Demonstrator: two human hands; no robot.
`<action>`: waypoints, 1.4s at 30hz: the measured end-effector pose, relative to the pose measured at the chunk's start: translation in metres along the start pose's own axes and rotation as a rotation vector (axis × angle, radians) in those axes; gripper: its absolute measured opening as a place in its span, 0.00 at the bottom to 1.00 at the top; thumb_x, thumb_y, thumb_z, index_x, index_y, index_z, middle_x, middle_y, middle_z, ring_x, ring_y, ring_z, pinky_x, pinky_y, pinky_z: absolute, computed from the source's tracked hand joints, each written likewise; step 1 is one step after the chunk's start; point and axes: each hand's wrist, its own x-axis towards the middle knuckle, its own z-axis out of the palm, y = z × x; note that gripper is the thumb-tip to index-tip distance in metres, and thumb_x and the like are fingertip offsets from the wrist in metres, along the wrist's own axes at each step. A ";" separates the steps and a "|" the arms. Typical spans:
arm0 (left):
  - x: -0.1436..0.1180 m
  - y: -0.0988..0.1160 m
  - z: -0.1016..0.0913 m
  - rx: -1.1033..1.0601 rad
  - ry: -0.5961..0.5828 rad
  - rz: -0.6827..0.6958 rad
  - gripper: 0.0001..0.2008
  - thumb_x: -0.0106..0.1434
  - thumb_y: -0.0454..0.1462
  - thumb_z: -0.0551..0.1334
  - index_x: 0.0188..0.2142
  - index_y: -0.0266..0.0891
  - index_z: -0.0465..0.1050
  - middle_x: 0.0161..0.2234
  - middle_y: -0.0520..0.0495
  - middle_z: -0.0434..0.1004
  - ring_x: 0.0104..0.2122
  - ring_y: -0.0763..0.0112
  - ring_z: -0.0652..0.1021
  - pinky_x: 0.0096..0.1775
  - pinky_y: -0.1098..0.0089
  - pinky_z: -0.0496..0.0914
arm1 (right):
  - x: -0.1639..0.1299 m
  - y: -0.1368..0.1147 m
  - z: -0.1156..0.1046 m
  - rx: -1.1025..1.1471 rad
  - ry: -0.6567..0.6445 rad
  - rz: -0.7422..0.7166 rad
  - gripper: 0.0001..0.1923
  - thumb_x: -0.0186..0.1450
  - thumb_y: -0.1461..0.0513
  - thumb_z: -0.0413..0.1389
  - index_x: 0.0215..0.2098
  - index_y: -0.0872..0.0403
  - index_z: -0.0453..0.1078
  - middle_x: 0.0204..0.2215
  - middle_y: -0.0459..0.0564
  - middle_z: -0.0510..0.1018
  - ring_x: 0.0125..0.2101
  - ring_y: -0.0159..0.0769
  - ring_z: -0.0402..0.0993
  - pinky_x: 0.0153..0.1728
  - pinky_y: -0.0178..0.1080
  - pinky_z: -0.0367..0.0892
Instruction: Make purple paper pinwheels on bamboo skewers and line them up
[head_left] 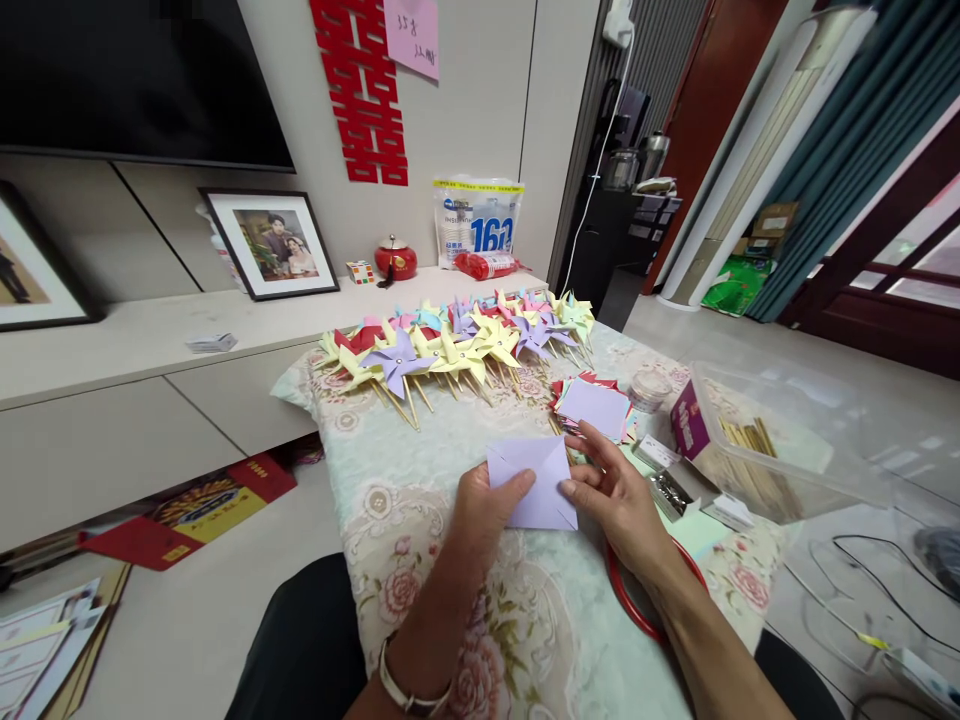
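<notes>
Both hands sit low in the middle of the frame, working a pale lilac square of folded paper point(534, 480) that lies on the table point(450, 620) with its floral mint cloth. Left hand point(480, 510) has its fingers together, thumb pressed flat on the sheet's lower left edge. Right hand point(615, 490) is pinching the right edge, thumb and fingers closed on the paper. A red ring-shaped thing point(637, 610) pokes out under the right wrist, can't tell what it is.

Just past the right hand there's a stack of coloured paper squares point(596, 405), lilac one on top, and a roll of clear tape point(649, 388) beside it. To the right, a clear plastic box point(780, 440) holds thin wooden sticks point(742, 440).

Further back, across the upper middle, a long row of finished paper pinwheels on sticks point(457, 345) lies spread out: yellow, purple, pink, red, green.
</notes>
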 end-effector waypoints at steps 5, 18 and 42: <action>-0.003 0.004 0.000 -0.036 -0.040 -0.027 0.20 0.49 0.38 0.74 0.41 0.30 0.80 0.32 0.43 0.85 0.31 0.62 0.81 0.37 0.65 0.75 | 0.000 0.002 0.002 -0.019 0.025 0.007 0.41 0.51 0.62 0.70 0.61 0.45 0.65 0.54 0.53 0.72 0.29 0.28 0.72 0.31 0.35 0.70; -0.001 -0.005 -0.005 -0.058 -0.179 -0.063 0.22 0.49 0.39 0.75 0.43 0.31 0.80 0.34 0.43 0.85 0.30 0.64 0.80 0.35 0.67 0.73 | 0.002 0.004 0.001 0.057 0.070 -0.038 0.33 0.52 0.61 0.71 0.55 0.48 0.71 0.46 0.50 0.77 0.32 0.31 0.74 0.34 0.37 0.70; -0.001 0.002 -0.002 -0.057 -0.021 0.001 0.18 0.49 0.38 0.73 0.40 0.32 0.81 0.33 0.44 0.86 0.31 0.62 0.81 0.36 0.67 0.74 | 0.000 0.004 0.001 0.010 0.006 -0.014 0.30 0.53 0.57 0.71 0.52 0.51 0.73 0.32 0.47 0.78 0.31 0.35 0.74 0.33 0.38 0.69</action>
